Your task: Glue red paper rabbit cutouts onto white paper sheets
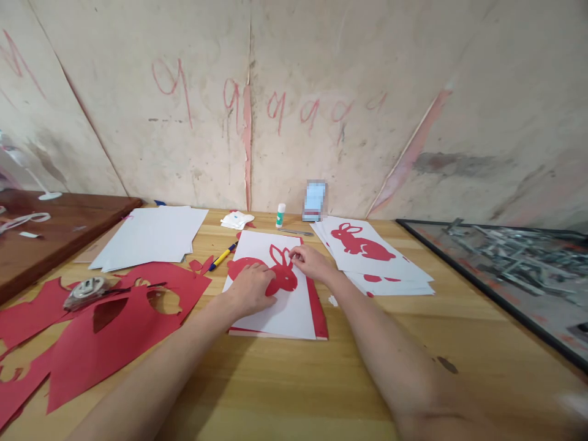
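A red paper rabbit cutout (285, 279) lies on a white sheet of paper (275, 318), with red paper showing under the sheet's right edge. My left hand (250, 288) rests across the rabbit's body, fingers spread and pressing on it, hiding its middle. At the rabbit's ears is my right hand (310, 260), its thumb and fingers pinched together near the ear tip. Whether the ear's paper is between those fingertips is too small to tell.
Red paper scraps (119, 343) lie left with a tape measure (87, 290). Around are white sheets (147, 236), a yellow-blue pen (223, 256), a glue stick (280, 215), a phone (315, 201) and another red rabbit (365, 245) on paper. A black-framed tray (459, 269) of metal pieces stands right.
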